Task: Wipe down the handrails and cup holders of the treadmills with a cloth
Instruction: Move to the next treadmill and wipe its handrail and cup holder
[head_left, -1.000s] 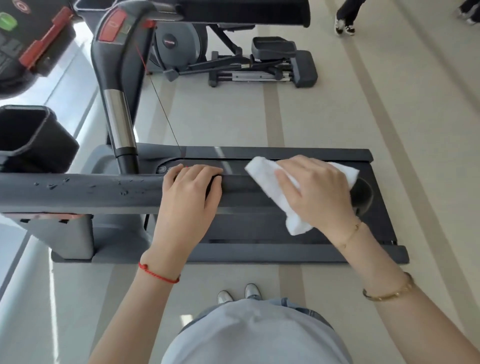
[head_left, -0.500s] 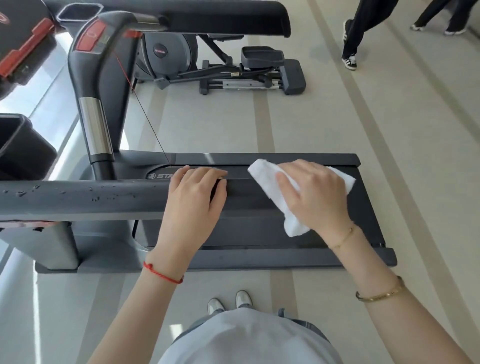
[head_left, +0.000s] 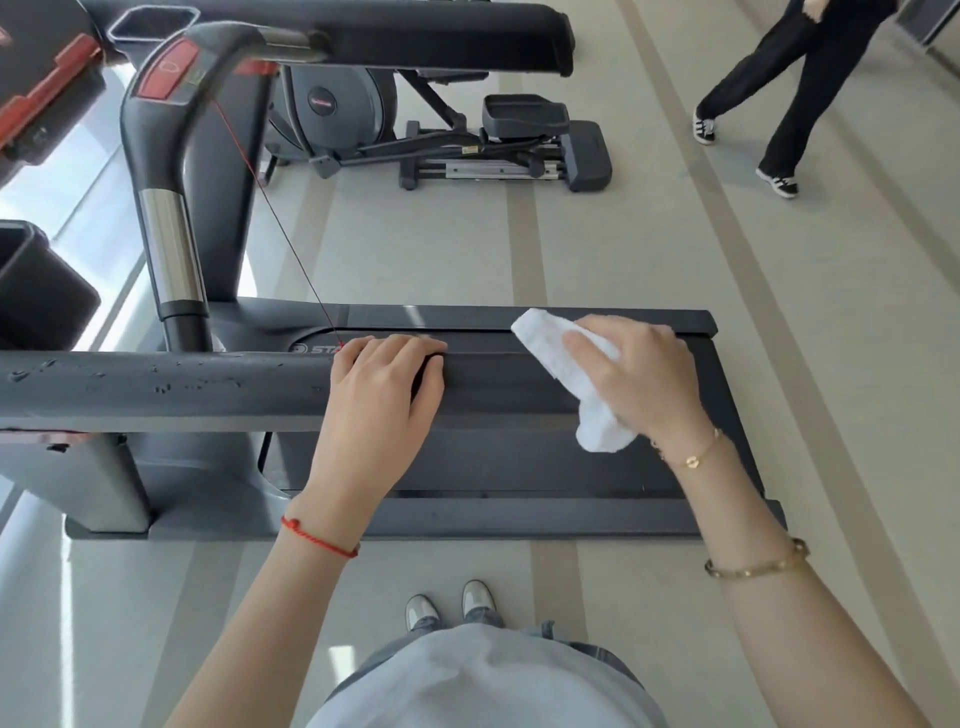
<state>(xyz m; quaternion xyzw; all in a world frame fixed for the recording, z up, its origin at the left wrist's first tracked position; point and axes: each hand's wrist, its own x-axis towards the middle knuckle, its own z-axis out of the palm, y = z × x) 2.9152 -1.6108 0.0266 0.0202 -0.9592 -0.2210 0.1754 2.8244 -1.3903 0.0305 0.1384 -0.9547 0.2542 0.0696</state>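
Gym floor (head_left: 649, 249), pale with darker stripes; the treadmill (head_left: 519, 467) lies side-on in front of the person.

Nearest: the person's shoes (head_left: 452, 608), toes toward the machine. Above them, the near handrail (head_left: 156, 387), a dark padded bar running left to right, its left stretch pitted and scuffed.

Left hand (head_left: 384, 400): fingers curled over the top of the rail at mid-length, gripping it. Serves as a brace.

Right hand (head_left: 634, 379): fingers curled round a white cloth (head_left: 566, 358), pressing it onto the rail's right end. Cloth ends stick out beyond the fingers on the far and near sides.

Judgement: rail wipe is mid-stroke at the end section. To do it well, wrap the cloth fully round the bar so the underside gets covered, keep firm pressure, draw in long overlapping strokes, then shift the left hand and wipe where it rested. The pitted stretch likely needs extra passes.

Farther: far handrail (head_left: 363, 31), cup holder (head_left: 150, 23) far left, untouched by the cloth now. Beyond, an elliptical machine (head_left: 467, 140); another person's legs (head_left: 779, 93) far right.
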